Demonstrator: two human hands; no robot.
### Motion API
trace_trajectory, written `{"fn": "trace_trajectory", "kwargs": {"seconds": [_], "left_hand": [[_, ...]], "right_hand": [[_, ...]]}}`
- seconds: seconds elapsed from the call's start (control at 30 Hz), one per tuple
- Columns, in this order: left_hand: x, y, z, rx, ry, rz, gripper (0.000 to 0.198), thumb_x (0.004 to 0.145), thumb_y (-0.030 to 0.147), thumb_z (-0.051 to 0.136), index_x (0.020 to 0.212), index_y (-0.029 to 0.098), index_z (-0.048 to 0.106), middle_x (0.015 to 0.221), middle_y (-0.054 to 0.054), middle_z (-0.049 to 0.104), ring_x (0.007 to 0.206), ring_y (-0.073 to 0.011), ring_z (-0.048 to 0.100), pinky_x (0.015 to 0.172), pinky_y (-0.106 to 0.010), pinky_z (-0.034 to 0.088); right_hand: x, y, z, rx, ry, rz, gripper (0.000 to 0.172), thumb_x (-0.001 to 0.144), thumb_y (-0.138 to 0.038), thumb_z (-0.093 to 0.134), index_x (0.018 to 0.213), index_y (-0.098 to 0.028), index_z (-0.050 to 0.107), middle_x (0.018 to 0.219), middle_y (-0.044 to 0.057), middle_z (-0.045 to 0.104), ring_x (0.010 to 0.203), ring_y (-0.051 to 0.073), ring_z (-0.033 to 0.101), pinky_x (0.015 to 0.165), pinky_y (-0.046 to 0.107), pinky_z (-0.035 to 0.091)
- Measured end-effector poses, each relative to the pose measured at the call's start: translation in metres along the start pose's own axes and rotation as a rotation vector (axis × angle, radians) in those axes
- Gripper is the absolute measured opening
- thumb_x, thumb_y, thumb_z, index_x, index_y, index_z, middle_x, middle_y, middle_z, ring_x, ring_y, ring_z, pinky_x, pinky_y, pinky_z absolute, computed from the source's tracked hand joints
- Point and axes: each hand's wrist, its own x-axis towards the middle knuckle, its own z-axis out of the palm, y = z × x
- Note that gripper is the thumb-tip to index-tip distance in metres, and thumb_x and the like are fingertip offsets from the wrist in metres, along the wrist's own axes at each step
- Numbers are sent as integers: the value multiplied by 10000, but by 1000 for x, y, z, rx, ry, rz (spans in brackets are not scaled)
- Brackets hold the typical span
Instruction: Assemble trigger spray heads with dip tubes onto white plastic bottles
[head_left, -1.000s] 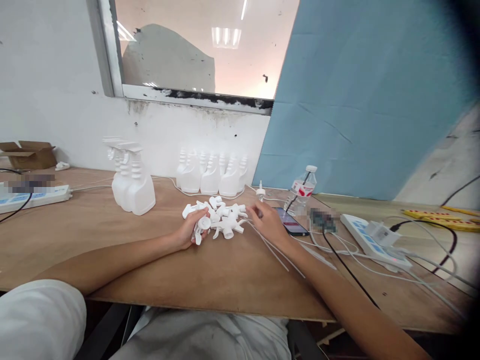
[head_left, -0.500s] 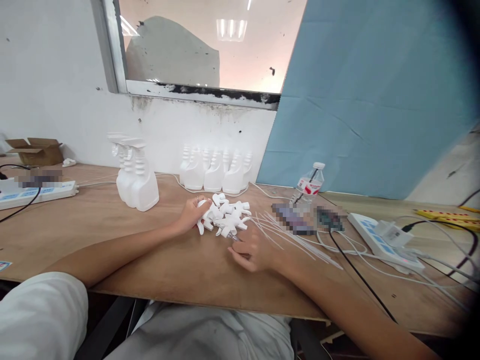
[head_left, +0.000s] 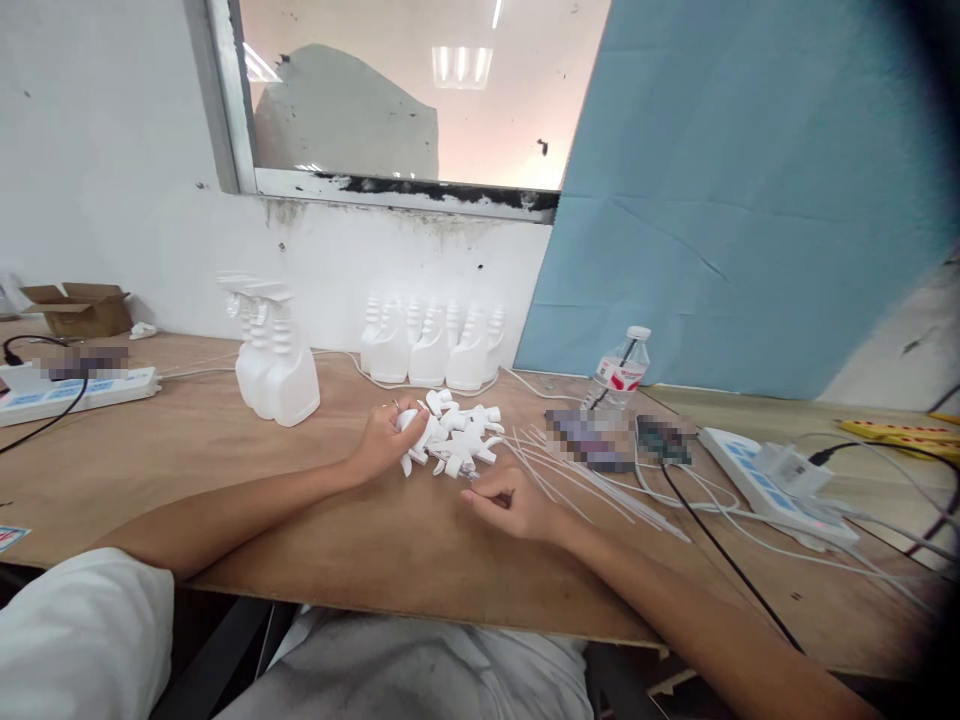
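My left hand (head_left: 384, 442) is closed around a white trigger spray head (head_left: 409, 417) at the left side of a pile. Several more white spray heads (head_left: 463, 440) lie heaped on the table right beside it. My right hand (head_left: 511, 500) is just in front of the pile, thumb and forefinger pinched together. A small clear bit shows near those fingertips, too small to name, and I cannot tell whether they hold it. Thin white dip tubes (head_left: 600, 492) lie loosely behind and to the right of my right hand.
White bottles fitted with spray heads (head_left: 276, 370) stand at the left, and several bottles without heads (head_left: 427, 350) line the wall. A water bottle (head_left: 622, 372), blurred devices, cables and a power strip (head_left: 772, 485) occupy the right. Another power strip (head_left: 82, 393) and a cardboard box (head_left: 79, 308) are far left.
My left hand has turned slightly, its thumb now lying across the spray head. My right hand has drawn a little to the right, away from the pile, with its fingertips pinched.
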Motion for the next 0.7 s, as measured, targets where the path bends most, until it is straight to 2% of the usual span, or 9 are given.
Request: {"fn": "trace_trajectory", "kwargs": {"seconds": [0.13, 0.3, 0.4, 0.53, 0.7], "left_hand": [[-6, -3, 0, 74, -27, 65, 218, 844, 333, 564, 696, 174, 566, 604, 9, 511, 567, -107, 438, 566, -192, 366], [-8, -7, 0, 174, -86, 117, 213, 841, 320, 561, 683, 178, 572, 603, 7, 515, 577, -111, 441, 589, -203, 393], [-4, -7, 3, 23, -51, -21, 234, 837, 368, 562, 705, 175, 551, 591, 11, 528, 521, -97, 465, 505, -190, 391], [1, -7, 7, -217, -41, -276, 271, 811, 421, 597, 740, 170, 523, 486, 48, 483, 341, -53, 389, 342, -157, 288], [0, -14, 13, -467, -87, -423, 313, 775, 445, 639, 738, 166, 501, 506, 33, 518, 313, -53, 392, 264, -144, 177]], "right_hand": [[0, 0, 0, 66, -20, 87, 516, 941, -387, 410, 537, -199, 149, 503, -67, 132, 460, 57, 146, 447, 244, 147], [-3, 0, 2, -39, -44, 19, 486, 930, -309, 432, 530, -192, 181, 477, -71, 166, 442, 56, 183, 472, 241, 189], [-3, 0, 4, -63, -17, -22, 466, 917, -263, 439, 536, -194, 181, 472, -73, 174, 428, 59, 195, 470, 237, 201], [-2, 0, 5, -92, 39, -51, 450, 915, -248, 425, 540, -200, 181, 472, -69, 191, 421, 66, 217, 469, 239, 213], [-2, 0, 4, -54, 67, -42, 461, 920, -257, 397, 537, -205, 147, 477, -67, 151, 422, 67, 174, 452, 250, 180]]}}
